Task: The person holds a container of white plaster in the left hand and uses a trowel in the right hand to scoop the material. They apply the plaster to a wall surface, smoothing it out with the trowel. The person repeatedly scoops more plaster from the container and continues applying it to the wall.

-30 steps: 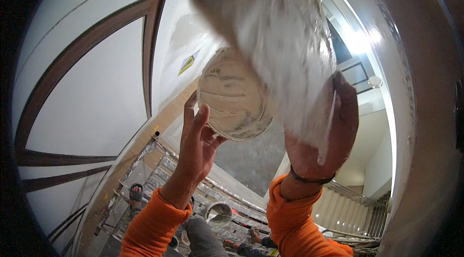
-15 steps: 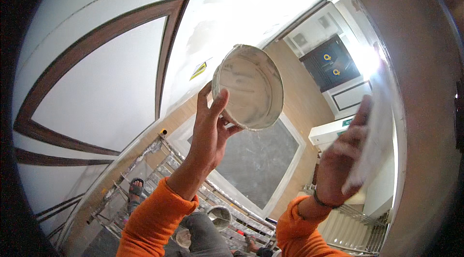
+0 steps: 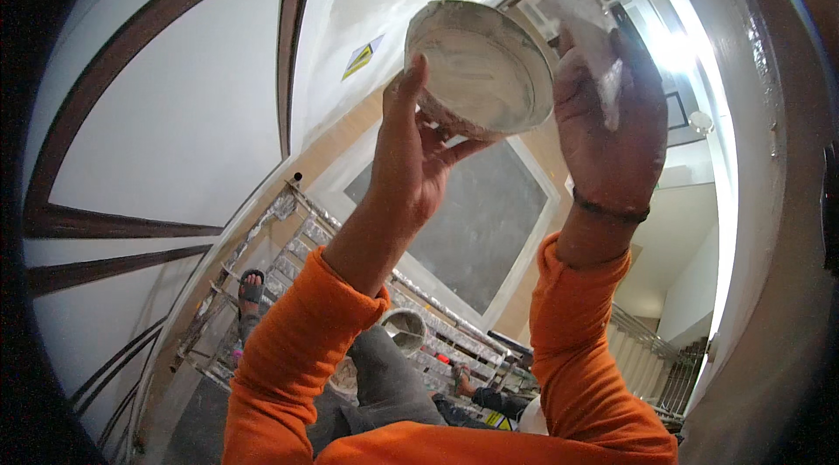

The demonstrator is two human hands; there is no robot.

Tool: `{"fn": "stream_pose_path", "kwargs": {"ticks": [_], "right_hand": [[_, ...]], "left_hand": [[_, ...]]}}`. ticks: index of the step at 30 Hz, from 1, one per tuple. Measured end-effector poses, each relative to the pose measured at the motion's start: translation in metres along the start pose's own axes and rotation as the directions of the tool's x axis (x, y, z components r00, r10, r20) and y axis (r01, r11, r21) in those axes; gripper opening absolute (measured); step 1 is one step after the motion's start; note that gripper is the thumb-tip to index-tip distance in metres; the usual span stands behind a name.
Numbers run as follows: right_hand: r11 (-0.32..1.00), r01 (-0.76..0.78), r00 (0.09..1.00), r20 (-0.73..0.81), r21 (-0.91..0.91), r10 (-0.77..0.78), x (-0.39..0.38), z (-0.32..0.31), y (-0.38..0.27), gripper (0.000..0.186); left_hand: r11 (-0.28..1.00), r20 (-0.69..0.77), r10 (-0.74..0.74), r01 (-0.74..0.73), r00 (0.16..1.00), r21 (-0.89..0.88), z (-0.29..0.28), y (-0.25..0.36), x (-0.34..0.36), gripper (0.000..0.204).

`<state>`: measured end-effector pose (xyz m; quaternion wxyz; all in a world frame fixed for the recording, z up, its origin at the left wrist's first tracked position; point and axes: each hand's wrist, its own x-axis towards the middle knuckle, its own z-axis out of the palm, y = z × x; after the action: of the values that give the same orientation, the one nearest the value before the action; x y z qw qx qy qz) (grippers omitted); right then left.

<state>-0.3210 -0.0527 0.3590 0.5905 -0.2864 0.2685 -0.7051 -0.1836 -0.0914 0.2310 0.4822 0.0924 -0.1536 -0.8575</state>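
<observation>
Since half a second earlier, your right hand (image 3: 612,115) had swung in from the far right and come up close beside the round plaster-coated pan (image 3: 479,67), bringing the flat plaster trowel (image 3: 568,2) with it — before, that blade stood well off by the bright doorway. Your left hand (image 3: 415,159) had stayed under the pan, fingers spread and curled up around its lower rim, thumb on the near edge, so the pan sat tilted with its smeared white inside facing you, held overhead against the pale ceiling (image 3: 175,115) with its dark curved trim (image 3: 288,45). Your right hand was closed around the trowel's lower end, its white-caked blade rising up and to the left past the pan's right edge; whether the blade touched the pan could not be told. A dark band (image 3: 612,210) circled your right wrist, and both orange sleeves (image 3: 297,351) came up from below. Far beneath — between your arms — lay metal scaffolding (image 3: 288,238), a foot in a sandal (image 3: 252,286) on it, and a grey bucket (image 3: 404,327).
</observation>
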Motion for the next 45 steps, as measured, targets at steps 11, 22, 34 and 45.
{"fn": "stream_pose_path", "kwargs": {"ticks": [11,22,34,45], "right_hand": [[0.982,0.187,0.905,0.383,0.028,-0.184,0.010,-0.010,0.022,0.042],[0.782,0.343,0.927,0.320,-0.521,-0.193,0.015,-0.019,0.015,0.037],[0.446,0.210,0.865,-0.046,-0.870,-0.499,-0.019,-0.054,0.011,0.039],[-0.649,0.176,0.822,0.474,-0.740,-0.317,-0.026,-0.042,0.022,0.038]], "left_hand": [[0.967,-0.028,0.055,-0.047,0.998,0.250,0.008,0.019,-0.021,0.062],[0.986,-0.030,-0.044,0.048,0.999,0.159,-0.043,0.036,-0.007,0.066],[0.992,-0.163,-0.080,0.094,0.983,0.080,-0.047,0.082,-0.009,0.076],[0.966,-0.273,0.048,0.024,0.961,0.256,-0.064,0.086,-0.017,0.072]]}}
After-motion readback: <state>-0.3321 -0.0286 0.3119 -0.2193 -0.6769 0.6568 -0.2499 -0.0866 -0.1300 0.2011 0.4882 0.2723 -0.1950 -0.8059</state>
